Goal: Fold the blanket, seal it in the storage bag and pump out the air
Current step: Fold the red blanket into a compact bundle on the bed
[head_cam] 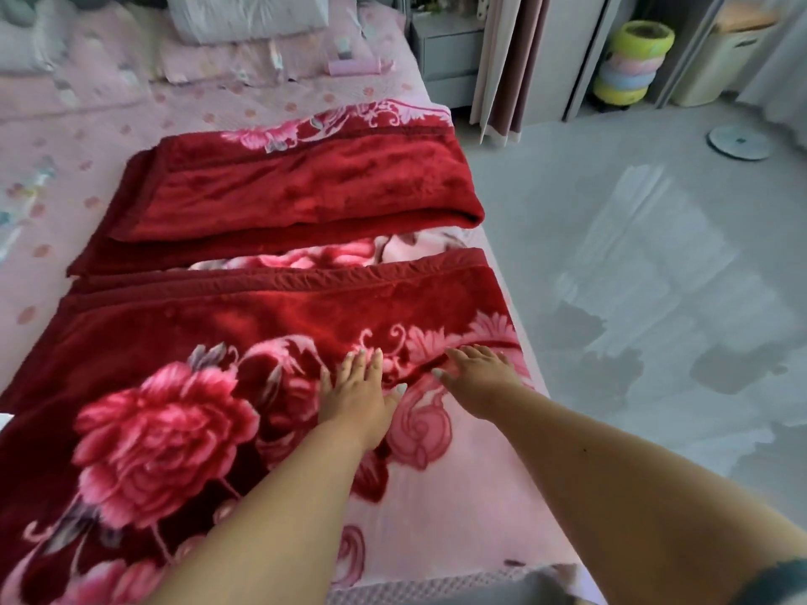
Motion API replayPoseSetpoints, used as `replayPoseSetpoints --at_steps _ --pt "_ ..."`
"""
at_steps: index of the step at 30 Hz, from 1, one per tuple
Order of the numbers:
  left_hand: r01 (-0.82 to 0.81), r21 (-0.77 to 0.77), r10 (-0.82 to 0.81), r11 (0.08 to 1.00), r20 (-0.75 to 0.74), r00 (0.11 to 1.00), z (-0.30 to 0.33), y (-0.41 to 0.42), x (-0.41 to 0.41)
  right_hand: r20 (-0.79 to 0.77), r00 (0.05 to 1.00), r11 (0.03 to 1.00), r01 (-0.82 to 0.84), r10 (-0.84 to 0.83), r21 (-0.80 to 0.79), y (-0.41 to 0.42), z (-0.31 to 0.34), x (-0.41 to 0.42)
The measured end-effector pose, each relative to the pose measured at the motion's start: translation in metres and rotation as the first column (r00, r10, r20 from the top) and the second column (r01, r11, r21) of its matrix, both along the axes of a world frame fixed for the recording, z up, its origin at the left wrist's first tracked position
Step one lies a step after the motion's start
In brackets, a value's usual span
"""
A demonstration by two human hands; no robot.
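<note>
Pink quilted bed (109,124) carries a plush red blanket with pink rose print (244,342), its far and near edges folded in toward the middle, a narrow gap between folds. Left hand (356,397) lies flat, fingers straight, pressing the near fold. Right hand (478,377), just beside it, rests likewise, fingers spread.

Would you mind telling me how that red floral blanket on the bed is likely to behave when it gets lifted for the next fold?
The blanket is probably floppy: its folded far flap sags into soft, rounded edges. It looks thick and plush, so likely heavy and bulky for its size. The left hand and right hand rest flat on the pile, which seems grippy rather than slippery.
</note>
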State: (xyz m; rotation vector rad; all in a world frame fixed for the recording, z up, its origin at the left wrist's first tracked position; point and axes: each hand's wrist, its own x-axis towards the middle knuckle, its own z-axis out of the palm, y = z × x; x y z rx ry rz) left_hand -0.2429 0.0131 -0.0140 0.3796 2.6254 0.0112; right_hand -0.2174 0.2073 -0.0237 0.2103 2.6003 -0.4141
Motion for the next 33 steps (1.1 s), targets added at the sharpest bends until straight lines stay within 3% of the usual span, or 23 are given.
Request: replayPoseSetpoints --at_steps 6,10,18,27,33 --pt "-0.312 0.048 0.313 0.949 -0.012 0.950 0.001 0.082 0.018 -0.034 0.984 0.984 -0.175 0.176 0.035 0.080 0.026 -0.031" --pt "-0.404 0.086 0.403 0.911 0.029 0.915 0.006 0.118 0.029 -0.041 0.966 0.964 -0.251 0.255 0.094 0.108 0.036 -0.045" --pt "-0.573 0.122 0.576 0.811 0.011 0.817 0.009 0.096 0.031 -0.092 0.918 0.922 -0.388 0.387 0.007 0.063 0.043 -0.073" --pt "-0.665 0.206 0.689 0.718 -0.079 0.720 0.005 0.061 0.035 -0.112 0.944 0.938 -0.323 0.310 -0.126 0.018 0.036 -0.118" --pt "-0.781 0.097 0.782 0.617 0.033 0.622 -0.028 0.084 0.055 -0.176 0.899 0.904 -0.419 0.401 -0.079 -0.009 0.024 -0.186"
